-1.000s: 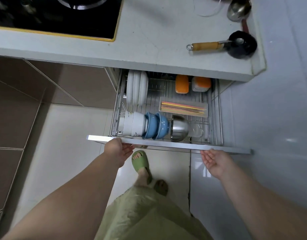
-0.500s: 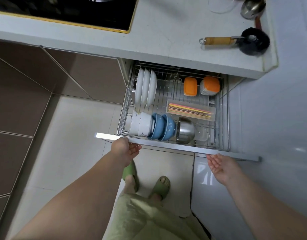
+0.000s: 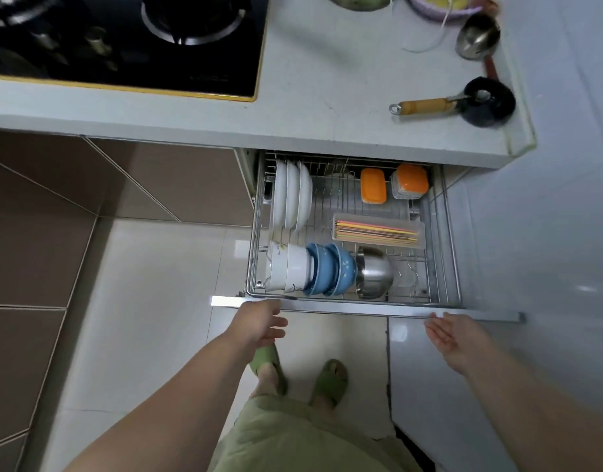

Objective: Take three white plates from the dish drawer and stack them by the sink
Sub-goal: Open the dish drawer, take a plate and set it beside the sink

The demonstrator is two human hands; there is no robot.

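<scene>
The dish drawer (image 3: 364, 310) stands pulled out below the counter, its wire rack exposed. Three white plates (image 3: 291, 199) stand on edge at the rack's back left. My left hand (image 3: 262, 323) hovers just in front of the drawer's front rail at its left end, fingers apart and holding nothing. My right hand (image 3: 449, 332) is palm up near the rail's right end, also empty. No sink is in view.
In the rack lie white bowls (image 3: 286, 267), blue bowls (image 3: 330, 269), a steel bowl (image 3: 375, 272), a chopstick tray (image 3: 378, 230) and orange-lidded boxes (image 3: 373, 185). On the counter are a gas hob (image 3: 123, 42), a ladle (image 3: 478, 35) and a black brush (image 3: 487, 102). My feet in green slippers (image 3: 330, 379) stand below.
The drawer has slid further out. My left hand has come off the front rail and opened. The view has tilted up, showing more of the counter.
</scene>
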